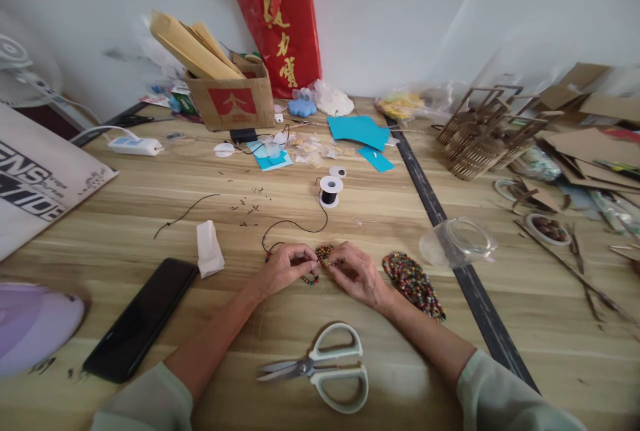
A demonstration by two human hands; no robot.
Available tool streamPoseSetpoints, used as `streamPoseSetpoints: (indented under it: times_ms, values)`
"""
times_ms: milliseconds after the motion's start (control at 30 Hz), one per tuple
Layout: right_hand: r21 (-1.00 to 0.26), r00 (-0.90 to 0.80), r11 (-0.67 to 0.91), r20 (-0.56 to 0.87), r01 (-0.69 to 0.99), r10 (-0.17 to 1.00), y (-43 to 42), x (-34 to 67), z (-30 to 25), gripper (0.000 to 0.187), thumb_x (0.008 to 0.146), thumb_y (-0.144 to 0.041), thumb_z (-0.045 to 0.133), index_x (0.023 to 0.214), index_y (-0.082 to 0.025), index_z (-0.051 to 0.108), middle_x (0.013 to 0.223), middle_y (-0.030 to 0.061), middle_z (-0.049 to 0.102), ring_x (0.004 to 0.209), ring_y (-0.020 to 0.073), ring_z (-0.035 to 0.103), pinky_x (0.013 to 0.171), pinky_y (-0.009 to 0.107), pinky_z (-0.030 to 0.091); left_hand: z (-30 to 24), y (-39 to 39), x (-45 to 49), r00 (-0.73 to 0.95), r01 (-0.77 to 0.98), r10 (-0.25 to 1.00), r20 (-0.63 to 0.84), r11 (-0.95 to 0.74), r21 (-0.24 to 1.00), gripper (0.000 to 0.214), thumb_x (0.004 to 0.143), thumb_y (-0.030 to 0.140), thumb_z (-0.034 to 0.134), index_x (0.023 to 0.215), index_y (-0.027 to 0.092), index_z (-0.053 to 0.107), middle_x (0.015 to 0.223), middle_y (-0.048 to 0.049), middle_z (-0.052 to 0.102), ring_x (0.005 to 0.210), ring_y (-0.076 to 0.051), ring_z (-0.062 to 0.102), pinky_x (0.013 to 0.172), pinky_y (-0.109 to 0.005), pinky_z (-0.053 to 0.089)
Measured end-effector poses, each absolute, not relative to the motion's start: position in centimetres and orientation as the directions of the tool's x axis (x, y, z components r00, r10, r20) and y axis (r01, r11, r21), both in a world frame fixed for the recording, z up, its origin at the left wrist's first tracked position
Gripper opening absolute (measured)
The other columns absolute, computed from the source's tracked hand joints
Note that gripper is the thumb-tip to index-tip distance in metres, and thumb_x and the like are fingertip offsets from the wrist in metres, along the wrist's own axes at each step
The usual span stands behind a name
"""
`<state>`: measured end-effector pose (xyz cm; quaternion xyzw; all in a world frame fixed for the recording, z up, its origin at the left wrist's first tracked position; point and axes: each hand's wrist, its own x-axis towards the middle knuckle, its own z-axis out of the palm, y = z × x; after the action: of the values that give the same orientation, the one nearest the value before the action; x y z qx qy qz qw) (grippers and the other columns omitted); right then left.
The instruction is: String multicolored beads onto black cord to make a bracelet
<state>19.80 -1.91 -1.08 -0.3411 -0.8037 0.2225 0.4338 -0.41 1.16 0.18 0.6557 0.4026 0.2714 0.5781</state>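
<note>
Colourful small beads on a string (310, 280) lie between my hands, partly hidden by the fingers. My left hand (283, 271) pinches the bead string with thumb and forefinger. Close beside it, my right hand (357, 274) pinches at the same string, its fingertips nearly meeting the left ones; the exact spot held is too small to make out. A black cord (295, 223) runs from beside my left hand to a white spool of black cord (330, 191). To the right of my right wrist rests a heap of finished-looking bead strands (413, 284).
Scissors (315, 368) with pale handles lie in front of me. On the left are a black phone (143, 318) and a folded white paper (209, 249). A clear plastic cup (457, 242) lies at right. Blue paper (359, 131), a cardboard box (233, 101) and small baskets (473, 141) stand farther back.
</note>
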Motion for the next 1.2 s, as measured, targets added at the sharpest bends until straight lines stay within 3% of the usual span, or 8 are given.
streamPoseSetpoints:
  times_ms: [533, 1200]
  values:
    - [-0.792, -0.383, 0.532, 0.411, 0.300, 0.827, -2.04, 19.90, -0.32, 0.011, 0.092, -0.025, 0.053, 0.092, -0.017, 0.061, 0.086, 0.0075, 0.062, 0.081, 0.0170, 0.059, 0.072, 0.028, 0.049, 0.55, 0.60, -0.13, 0.539, 0.359, 0.839, -0.071, -0.153, 0.921, 0.014, 0.078, 0.024, 0.060, 0.074, 0.012, 0.066, 0.068, -0.0017, 0.061, 0.059, -0.010, 0.053, 0.056, -0.019, 0.043]
    - [-0.815, -0.381, 0.510, 0.394, 0.275, 0.836, -2.02, 19.89, -0.31, 0.016, 0.091, -0.030, 0.057, 0.089, -0.016, 0.066, 0.084, 0.0081, 0.066, 0.080, 0.0175, 0.063, 0.073, 0.030, 0.051, 0.26, 0.49, -0.25, 0.546, 0.386, 0.836, -0.048, -0.200, 0.901, 0.010, 0.077, 0.021, 0.061, 0.078, 0.013, 0.067, 0.076, -0.0033, 0.062, 0.065, -0.011, 0.058, 0.061, -0.020, 0.047]
